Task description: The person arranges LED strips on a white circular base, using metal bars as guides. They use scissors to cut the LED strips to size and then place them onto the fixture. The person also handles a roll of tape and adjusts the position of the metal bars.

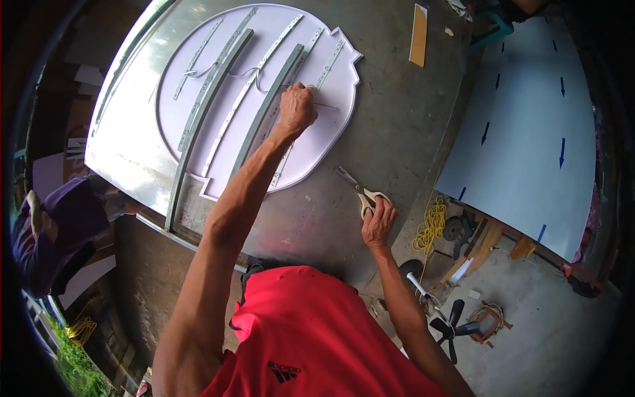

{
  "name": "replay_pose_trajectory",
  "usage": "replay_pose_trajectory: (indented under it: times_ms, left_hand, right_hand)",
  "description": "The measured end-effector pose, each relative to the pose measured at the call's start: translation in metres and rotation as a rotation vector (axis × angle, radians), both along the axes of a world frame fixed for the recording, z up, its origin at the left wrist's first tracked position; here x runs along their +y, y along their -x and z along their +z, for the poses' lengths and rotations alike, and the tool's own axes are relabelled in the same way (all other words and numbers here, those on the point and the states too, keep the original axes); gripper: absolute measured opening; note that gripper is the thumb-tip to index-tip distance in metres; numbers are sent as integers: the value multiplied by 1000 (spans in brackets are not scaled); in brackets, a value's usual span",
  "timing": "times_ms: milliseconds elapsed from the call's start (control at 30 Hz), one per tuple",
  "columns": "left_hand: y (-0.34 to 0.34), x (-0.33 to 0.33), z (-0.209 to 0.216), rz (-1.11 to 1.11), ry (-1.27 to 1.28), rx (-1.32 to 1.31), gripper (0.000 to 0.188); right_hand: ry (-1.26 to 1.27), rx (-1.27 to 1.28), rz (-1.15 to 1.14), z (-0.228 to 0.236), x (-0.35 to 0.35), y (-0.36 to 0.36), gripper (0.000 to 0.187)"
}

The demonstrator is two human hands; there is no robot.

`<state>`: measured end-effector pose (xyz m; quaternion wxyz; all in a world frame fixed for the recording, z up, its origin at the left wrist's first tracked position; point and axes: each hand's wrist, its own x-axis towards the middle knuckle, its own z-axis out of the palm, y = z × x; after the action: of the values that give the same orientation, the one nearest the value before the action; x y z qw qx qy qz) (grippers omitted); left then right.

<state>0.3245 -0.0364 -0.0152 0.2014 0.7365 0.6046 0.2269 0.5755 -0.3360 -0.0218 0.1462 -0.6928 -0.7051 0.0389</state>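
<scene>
A shallow white sign panel (221,99) with a raised rim and a rounded, notched outline lies on the metal table (390,119). Several LED strips (281,41) run across it, along with two grey metal bars (210,99). My left hand (297,109) is closed over the panel's right part, pinching a thin wire (326,106) whose end sticks out to the right; its fingertips are partly hidden. Close to the table's near right edge, my right hand (379,221) grips the cream handles of a pair of scissors (359,188), blades pointing away from me and slightly apart.
A tan strip (418,36) lies on the table's far side. To the right stands a pale blue sheet (522,139) with dark arrow marks. Yellow cord (431,225) and a black fan blade (454,329) are below it. Another person in dark clothing (63,225) is at the left.
</scene>
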Motion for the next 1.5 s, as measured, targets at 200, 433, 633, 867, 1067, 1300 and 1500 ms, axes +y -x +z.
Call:
replay_pose_trajectory:
  times_ms: [200,433,633,867,1067,1300,1500]
  left_hand:
    - [9,6,-11,-41,19,-201,34]
    - [8,26,9,17,368,-275,49]
    - [-1,52,34,100,555,-327,44]
    - [-18,49,80,-188,543,-655,23]
    - [-12,36,69,-438,704,-562,28]
    - [-37,46,40,-349,892,-567,37]
    - [-79,68,27,-341,828,-650,42]
  right_hand:
    - [-6,3,11,5,2,1,45]
    - [60,72,28,17,8,-3,43]
    - [189,215,27,30,17,-8,43]
    - [369,916,-229,43,19,-33,38]
    - [451,1389,-337,98,59,-52,42]
    - [605,1298,-384,114,113,-48,40]
    - [694,1206,-364,101,162,-85,42]
